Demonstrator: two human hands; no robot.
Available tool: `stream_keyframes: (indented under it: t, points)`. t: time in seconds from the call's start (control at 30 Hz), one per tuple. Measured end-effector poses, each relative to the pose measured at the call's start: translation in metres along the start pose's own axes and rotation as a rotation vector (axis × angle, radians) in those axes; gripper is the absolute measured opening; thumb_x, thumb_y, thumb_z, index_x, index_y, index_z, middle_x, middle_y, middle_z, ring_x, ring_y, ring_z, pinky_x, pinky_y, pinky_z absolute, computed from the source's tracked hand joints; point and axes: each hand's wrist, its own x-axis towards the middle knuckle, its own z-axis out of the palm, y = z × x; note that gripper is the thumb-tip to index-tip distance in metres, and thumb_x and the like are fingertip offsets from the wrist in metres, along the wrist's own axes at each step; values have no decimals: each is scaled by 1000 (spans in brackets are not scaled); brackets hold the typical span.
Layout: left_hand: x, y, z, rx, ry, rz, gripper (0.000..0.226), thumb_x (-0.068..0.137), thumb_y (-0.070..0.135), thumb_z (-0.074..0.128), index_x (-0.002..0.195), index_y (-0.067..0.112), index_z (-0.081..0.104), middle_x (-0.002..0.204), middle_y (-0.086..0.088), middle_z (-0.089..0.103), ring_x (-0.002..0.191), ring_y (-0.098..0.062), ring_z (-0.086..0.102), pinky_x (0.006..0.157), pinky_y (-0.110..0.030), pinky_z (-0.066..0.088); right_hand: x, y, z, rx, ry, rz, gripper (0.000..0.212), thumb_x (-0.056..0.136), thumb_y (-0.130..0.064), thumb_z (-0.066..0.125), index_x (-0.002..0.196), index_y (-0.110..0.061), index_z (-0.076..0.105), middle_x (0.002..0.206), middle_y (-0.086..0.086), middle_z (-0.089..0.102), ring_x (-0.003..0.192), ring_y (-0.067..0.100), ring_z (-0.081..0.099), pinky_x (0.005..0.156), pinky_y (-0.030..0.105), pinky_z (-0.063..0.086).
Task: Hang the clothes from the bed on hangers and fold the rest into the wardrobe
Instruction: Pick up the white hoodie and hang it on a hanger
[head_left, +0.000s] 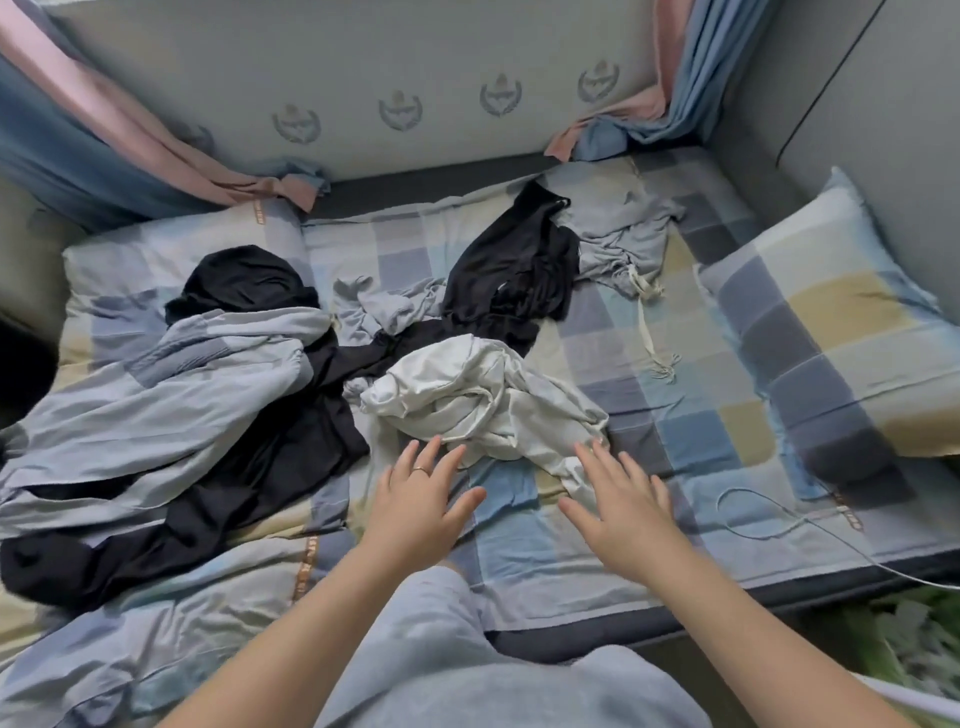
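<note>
Left hand (418, 496) and right hand (618, 506), fingers spread and holding nothing, reached over the checked bed (691, 395). The crumpled white garment (467, 395) lay just beyond both sets of fingertips, mid-mattress.

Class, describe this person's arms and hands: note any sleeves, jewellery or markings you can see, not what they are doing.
Both forearms are bare, with no sleeve showing. The left hand wears a thin gold-coloured ring on one finger. The right hand wears no ring that shows. Neither wrist carries a watch or bracelet.
</note>
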Motion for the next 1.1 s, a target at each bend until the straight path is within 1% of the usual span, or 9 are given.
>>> stream_keyframes:
  t: [0.23,0.47,0.57,0.7,0.77,0.83,0.9,0.97,1.1]
  points:
    - [150,-74,59,212,-295,165,66,97,67,32,157,40,19,168,5,9,155,-20,-1,124,-45,9,148,40,90,100,-84,317,67,101,-54,41,157,-31,13,165,-4,17,151,23,15,117,49,19]
    - [292,-62,152,330,-449,411,74,95,54,53,157,33,19,167,-3,13,153,-27,8,122,-47,15,224,114,158,169,-103,540,64,94,-52,54,148,-31,27,157,-2,34,143,30,30,107,49,33]
    - [344,-49,204,367,-439,457,80,91,50,60,157,33,16,168,-4,4,154,-30,4,122,-51,15,257,146,197,171,-108,582,77,91,-53,58,154,-33,18,163,-4,19,149,27,17,111,52,29]
    - [395,-41,265,442,-319,459,89,85,48,67,154,39,12,167,-1,-6,152,-36,-4,116,-66,14,295,176,253,169,-170,591,99,84,-56,66,155,-41,-1,166,-6,-5,152,29,-4,116,61,22]
    - [403,-44,276,498,-247,446,86,84,42,70,152,40,17,164,-2,0,147,-39,10,108,-65,26,304,178,267,118,-71,576,87,87,-48,67,154,-42,11,163,-1,8,149,32,9,114,58,27]
    - [404,-49,292,534,-119,446,67,88,25,65,146,33,32,156,-7,20,128,-40,36,96,-54,39,310,188,280,85,131,555,61,90,-30,65,145,-36,38,153,3,34,140,33,30,108,52,35]
    - [399,-53,295,493,-46,434,46,90,11,57,134,22,48,139,-9,40,108,-37,48,85,-46,42,306,193,280,134,239,531,46,90,-14,59,132,-30,56,139,4,53,129,32,45,99,46,40]
    - [389,-52,288,407,-73,397,32,93,9,51,124,15,55,125,-11,50,101,-37,51,82,-45,43,296,195,271,218,227,534,45,88,-7,53,127,-29,61,127,8,61,116,35,54,89,43,45]
    - [355,-46,260,284,-129,289,21,96,20,57,117,18,60,117,-6,58,108,-34,54,84,-42,41,252,185,238,364,157,556,54,87,-2,42,128,-31,61,117,14,65,105,39,58,83,43,50]
